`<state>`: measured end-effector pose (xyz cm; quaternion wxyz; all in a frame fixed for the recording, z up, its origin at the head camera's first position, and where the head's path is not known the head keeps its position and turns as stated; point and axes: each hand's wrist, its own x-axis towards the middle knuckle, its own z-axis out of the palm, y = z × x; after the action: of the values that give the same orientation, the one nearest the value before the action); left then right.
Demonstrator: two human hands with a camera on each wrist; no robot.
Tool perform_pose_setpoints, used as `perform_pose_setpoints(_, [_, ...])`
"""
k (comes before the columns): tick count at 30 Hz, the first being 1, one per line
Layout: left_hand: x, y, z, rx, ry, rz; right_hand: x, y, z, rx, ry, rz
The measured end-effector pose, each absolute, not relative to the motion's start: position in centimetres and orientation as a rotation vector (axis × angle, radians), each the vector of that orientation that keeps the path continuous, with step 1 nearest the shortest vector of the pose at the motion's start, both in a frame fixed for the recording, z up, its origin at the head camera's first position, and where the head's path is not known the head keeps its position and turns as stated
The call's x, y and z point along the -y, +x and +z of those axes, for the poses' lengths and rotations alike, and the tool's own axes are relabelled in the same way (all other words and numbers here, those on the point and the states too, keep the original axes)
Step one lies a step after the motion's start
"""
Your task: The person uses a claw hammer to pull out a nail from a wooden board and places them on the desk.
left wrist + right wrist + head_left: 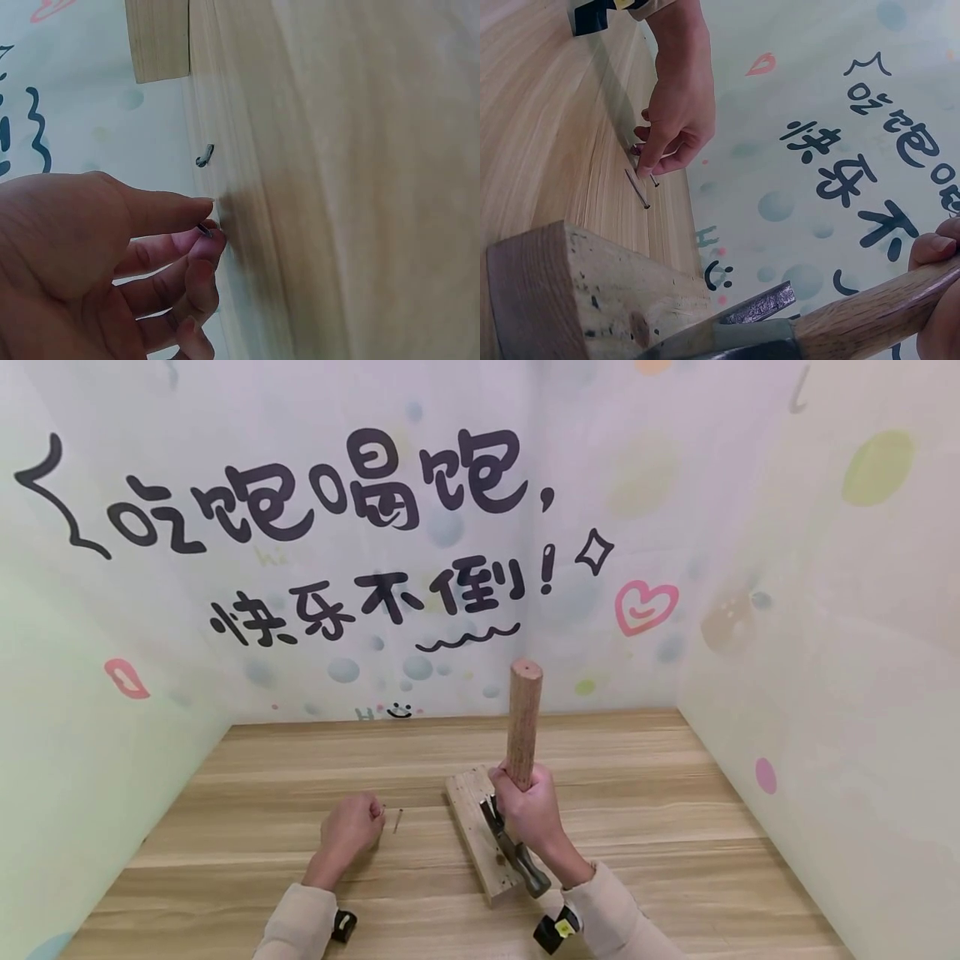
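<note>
My left hand (pixel 352 827) is low over the table, left of the wooden block (pixel 467 793). Its thumb and index finger pinch a nail (pixel 204 229), mostly covered by the fingertips. Close beside them a second nail (pixel 398 821) lies on the tabletop, also plain in the right wrist view. My right hand (pixel 534 810) grips a claw hammer (pixel 523 722) low on its wooden handle, close to the head. The handle points up and away, while the dark metal head overlaps the block in the head view, its claw toward the far left and its striking face nearer me.
The block's top shows several small dark marks and a knot (pixel 639 328). The wood-grain table (pixel 300 760) is bounded by a printed back wall (pixel 450 693) and pale side walls. Each wrist wears a black strapped device (pixel 556 930).
</note>
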<state>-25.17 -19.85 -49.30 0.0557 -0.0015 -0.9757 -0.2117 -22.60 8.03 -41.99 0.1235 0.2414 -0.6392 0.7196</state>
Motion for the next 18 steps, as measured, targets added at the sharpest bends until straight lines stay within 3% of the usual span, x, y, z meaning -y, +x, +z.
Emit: perform_pose_setpoints(18, [19.58,-25.10,-49.14,2.966,0.012,-0.654,-8.00,-22.51,-42.01,1.852,0.715,2.098])
